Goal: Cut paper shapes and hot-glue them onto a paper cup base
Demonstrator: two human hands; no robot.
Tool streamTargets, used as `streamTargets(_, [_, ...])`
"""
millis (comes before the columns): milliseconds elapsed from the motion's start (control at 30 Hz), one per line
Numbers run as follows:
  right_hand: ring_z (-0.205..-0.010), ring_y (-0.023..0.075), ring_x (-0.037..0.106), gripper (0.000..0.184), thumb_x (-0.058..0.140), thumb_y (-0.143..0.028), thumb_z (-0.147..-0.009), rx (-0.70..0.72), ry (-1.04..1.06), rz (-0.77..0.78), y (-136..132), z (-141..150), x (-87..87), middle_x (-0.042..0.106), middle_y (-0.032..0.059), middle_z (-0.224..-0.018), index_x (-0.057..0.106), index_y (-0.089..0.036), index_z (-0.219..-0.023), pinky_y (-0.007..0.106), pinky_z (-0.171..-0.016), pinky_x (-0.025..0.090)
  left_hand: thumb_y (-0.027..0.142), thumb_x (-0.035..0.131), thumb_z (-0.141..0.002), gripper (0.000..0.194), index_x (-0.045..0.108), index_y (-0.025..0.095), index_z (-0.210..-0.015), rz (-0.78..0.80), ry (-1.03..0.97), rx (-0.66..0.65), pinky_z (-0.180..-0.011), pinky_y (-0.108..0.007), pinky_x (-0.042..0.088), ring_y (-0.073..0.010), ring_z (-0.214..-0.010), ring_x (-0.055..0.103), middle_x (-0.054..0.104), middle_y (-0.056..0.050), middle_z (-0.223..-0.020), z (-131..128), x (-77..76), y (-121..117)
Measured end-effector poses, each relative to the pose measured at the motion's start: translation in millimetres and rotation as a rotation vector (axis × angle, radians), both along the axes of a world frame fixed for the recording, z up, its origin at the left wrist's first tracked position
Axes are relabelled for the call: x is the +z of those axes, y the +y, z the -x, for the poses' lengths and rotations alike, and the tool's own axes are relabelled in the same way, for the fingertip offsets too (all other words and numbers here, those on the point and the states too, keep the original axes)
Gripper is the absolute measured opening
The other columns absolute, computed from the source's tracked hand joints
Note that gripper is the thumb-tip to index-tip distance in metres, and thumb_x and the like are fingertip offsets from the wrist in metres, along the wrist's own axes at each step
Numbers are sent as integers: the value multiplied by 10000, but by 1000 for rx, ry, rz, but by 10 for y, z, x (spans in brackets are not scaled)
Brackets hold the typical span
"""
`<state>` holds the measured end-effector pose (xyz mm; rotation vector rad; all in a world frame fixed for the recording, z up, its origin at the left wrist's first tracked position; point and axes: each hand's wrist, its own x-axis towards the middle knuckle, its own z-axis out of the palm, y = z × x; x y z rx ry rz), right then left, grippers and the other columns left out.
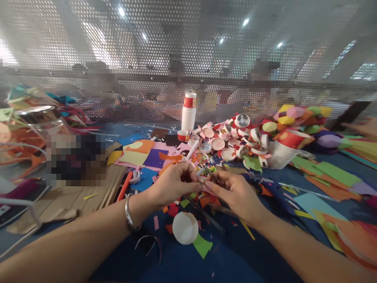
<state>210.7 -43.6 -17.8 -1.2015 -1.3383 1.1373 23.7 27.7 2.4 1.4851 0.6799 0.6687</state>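
Above the middle of the blue table, my two hands meet, fingertips almost touching. My left hand (179, 181), with a silver bangle at the wrist, is closed in a pinch on something small that I cannot make out. A pair of dark metal scissors (212, 175) is in the closed fingers of my right hand (232, 190), mostly covered by them. Colored paper scraps (204, 201) lie beneath both hands. Closer to me is a white paper disc (185, 228), with a green paper scrap (202, 245) beside it.
Cut cup bottoms (218, 144) are heaped behind my hands, near a stack of paper cups (188, 114). More cups (287, 149) lean at right. Colored sheets (326, 177) spread across the right side. Cardboard (97, 192) and a jar (44, 120) are at left. A perforated metal screen (188, 47) stands behind.
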Motion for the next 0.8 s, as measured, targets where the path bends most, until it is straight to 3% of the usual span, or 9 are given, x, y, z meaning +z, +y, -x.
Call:
streamTargets(200, [-746,155,635,241,709,-426,-872,16,63,79,-1,50,136,684,18,-846,679,-199,-949,288,-639,522,211,871,-663,322,571,151,-762,181,-166,21,-637,-223,427,-71,-636,556,600,38,-694,-10,59,-7])
streamTargets(333, [-739,143,607,200,727,-377,-851,-10,49,0,39,32,227,655,6,-804,667,-187,-876,300,-716,516,236,831,-744,244,611,144,-793,257,-179,31,-616,-200,430,-56,-601,560,627,25,-696,22,67,22])
streamTargets(600, [-665,127,571,178,712,-343,-854,-45,-58,-139,81,-17,183,633,-4,-782,669,-194,-943,283,-631,507,234,817,-750,251,583,153,-712,354,-126,69,-520,-182,387,-66,-535,559,616,16,-600,14,105,27])
streamTargets(800, [-834,171,658,193,724,-296,-848,-10,-81,-215,44,17,145,700,33,-905,644,-198,-994,321,-772,551,250,841,-721,281,580,149,-695,413,-138,50,-528,-189,404,-72,-531,556,616,6,-611,-25,88,-2])
